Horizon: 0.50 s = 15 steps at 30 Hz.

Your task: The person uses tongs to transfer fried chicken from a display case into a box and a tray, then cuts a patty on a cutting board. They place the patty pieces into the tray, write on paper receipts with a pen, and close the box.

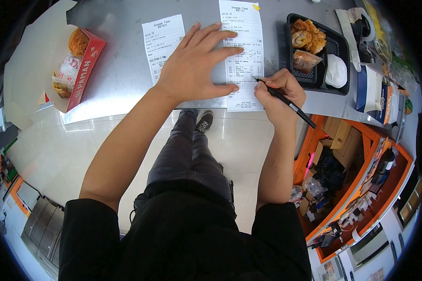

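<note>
An open red card box (86, 70) sits toward the left end of the grey metal surface (122, 28); a short white paper receipt (162, 36) is partly covered by the left hand (192, 65), spread wide and grasping nothing, some fingertips over a long white paper receipt (245, 102) that runs to the near edge, presumably to steady it; the right hand (286, 86) pinches a slim black pen (293, 107), tip at the printed lines, apparently for control; a black plastic tray (332, 45) sits toward the right end, perhaps to clear the paper.

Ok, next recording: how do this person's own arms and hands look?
Both the left hand and right hand are bare: no gloves, rings or watch show. The forearms are uncovered too. Loose black short sleeves, with no visible markings, end near the elbows.
</note>
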Each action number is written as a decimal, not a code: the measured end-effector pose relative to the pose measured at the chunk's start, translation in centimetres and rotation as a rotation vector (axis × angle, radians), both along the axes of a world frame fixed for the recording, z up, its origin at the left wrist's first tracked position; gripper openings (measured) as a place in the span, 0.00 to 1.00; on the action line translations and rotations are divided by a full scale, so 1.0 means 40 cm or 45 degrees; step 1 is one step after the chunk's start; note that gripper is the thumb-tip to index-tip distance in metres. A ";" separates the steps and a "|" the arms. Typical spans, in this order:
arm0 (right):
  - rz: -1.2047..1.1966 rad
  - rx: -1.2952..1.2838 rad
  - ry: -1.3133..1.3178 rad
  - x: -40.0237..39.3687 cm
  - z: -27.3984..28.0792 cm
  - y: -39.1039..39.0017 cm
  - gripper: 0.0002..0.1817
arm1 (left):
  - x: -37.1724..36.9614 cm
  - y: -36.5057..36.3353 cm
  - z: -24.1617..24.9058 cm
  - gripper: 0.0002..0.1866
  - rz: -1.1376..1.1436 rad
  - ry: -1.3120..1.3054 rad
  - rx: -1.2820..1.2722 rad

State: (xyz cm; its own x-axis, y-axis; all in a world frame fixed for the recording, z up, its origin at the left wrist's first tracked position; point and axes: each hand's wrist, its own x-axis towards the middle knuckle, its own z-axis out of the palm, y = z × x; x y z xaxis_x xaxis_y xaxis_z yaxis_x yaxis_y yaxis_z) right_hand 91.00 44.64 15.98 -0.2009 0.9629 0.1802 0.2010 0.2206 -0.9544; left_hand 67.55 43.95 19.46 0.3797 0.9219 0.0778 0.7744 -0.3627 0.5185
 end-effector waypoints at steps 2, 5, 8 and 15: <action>0.003 -0.010 0.011 -0.001 0.002 -0.001 0.14 | -0.001 0.000 0.004 0.37 -0.003 -0.027 -0.023; -0.002 -0.019 0.021 -0.001 0.001 0.000 0.14 | -0.001 0.002 0.004 0.37 -0.011 -0.021 -0.025; 0.004 -0.015 0.013 -0.002 0.002 -0.001 0.14 | 0.000 0.000 -0.001 0.37 -0.004 0.007 0.006; -0.003 -0.019 0.008 -0.004 0.006 -0.002 0.14 | -0.002 0.001 0.002 0.37 -0.011 -0.026 -0.025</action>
